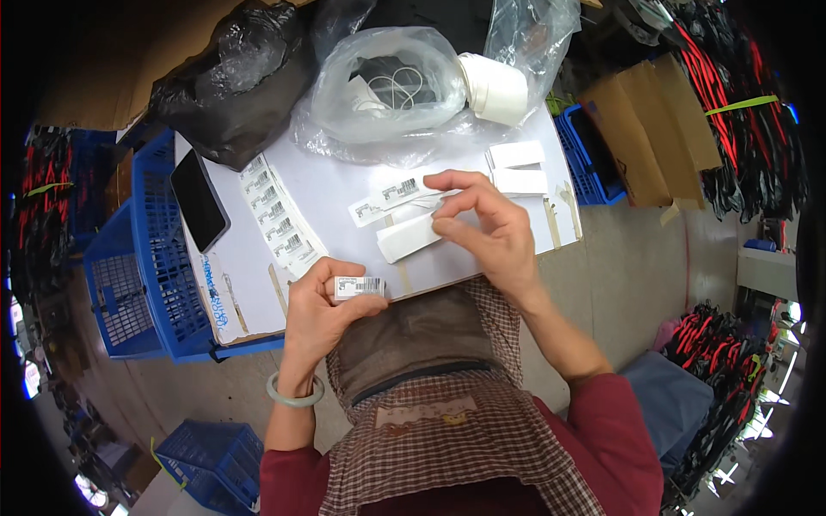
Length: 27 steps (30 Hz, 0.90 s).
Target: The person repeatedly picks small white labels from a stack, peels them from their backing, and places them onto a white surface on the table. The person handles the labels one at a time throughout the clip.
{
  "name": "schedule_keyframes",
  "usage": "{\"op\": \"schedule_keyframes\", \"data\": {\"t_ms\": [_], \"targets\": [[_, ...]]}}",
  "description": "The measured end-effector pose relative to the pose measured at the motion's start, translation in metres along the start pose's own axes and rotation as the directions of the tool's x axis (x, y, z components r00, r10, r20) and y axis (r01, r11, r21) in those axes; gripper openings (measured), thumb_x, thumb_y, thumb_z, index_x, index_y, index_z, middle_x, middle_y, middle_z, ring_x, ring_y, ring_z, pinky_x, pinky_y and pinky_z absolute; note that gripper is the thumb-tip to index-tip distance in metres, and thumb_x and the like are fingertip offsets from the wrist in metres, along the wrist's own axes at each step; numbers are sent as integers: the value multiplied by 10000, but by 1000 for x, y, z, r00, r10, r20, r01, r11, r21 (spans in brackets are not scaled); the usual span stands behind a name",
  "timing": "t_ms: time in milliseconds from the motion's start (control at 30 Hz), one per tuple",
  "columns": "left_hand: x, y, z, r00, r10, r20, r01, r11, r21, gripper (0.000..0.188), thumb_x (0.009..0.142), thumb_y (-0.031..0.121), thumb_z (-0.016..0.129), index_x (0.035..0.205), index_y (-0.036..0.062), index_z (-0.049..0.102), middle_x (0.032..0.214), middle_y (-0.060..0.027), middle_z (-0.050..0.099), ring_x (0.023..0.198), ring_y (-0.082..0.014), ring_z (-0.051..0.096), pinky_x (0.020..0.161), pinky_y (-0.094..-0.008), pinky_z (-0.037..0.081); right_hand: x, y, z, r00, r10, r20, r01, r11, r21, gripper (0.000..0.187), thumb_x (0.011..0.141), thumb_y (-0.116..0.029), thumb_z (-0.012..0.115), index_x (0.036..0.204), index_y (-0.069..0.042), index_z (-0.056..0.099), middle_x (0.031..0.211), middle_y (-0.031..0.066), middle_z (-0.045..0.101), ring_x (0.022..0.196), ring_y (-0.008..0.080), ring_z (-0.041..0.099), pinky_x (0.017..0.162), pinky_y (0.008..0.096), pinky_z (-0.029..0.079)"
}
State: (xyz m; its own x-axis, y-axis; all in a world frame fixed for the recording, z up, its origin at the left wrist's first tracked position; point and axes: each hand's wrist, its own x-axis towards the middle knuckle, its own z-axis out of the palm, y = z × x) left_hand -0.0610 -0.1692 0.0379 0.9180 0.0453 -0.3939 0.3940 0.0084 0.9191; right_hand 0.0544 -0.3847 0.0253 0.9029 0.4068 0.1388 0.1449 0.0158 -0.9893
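Observation:
My left hand [317,315] is closed on a small white barcode tag [360,287], held face up between fingers and thumb at the table's front edge. Over the tabletop, my right hand [502,239] has its thumb and index finger brought together in a pinch; anything between them is too small to make out. Just beside those fingertips lie white barcode tags [399,191] with thin strings and a long blank white stack [407,238]. More white strips [518,168] are behind the right hand. Sheets of barcode labels [280,219] are spread on the left side.
A dark phone [200,202] lies at the table's left edge by blue crates [163,258]. At the back are a black plastic bag [228,95], an open clear bag [383,120] with white cord in it, and a white roll [497,89]. Cardboard boxes [650,129] stand right.

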Motion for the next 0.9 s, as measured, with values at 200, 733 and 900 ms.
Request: {"op": "schedule_keyframes", "data": {"t_ms": [200, 733, 900], "targets": [[-4, 3, 11, 999, -3, -44, -7, 973, -232, 157, 945, -4, 602, 1064, -91, 547, 910, -221, 708, 825, -258, 735, 709, -298, 624, -13, -5, 21, 961, -24, 276, 67, 987, -147, 243, 776, -35, 749, 1015, -47, 706, 1191, 87, 647, 1136, 256, 575, 975, 366, 461], [-16, -11, 24, 989, -42, -141, 44, 999, 10, 110, 912, 22, 655, 963, -73, 635, 864, -147, 725, 731, -149, 707, 630, -242, 576, -20, 0, 12, 993, -51, 102, 55, 998, -36, 147, 800, -41, 730, 923, -30, 649, 1116, 98, 648, 1058, 200, 588, 893, 337, 474], [1, -16, 10, 977, -76, -199, 80, 997, 16, 130, 921, 56, 635, 982, -54, 671, 797, -97, 715, 685, -120, 686, 589, -224, 543, 6, -5, -24, 927, 331, 177, -339, 941, 14, 91, 863, -45, 695, 902, -5, 623, 867, 57, 675, 786, 86, 603, 701, 254, 482]]}}
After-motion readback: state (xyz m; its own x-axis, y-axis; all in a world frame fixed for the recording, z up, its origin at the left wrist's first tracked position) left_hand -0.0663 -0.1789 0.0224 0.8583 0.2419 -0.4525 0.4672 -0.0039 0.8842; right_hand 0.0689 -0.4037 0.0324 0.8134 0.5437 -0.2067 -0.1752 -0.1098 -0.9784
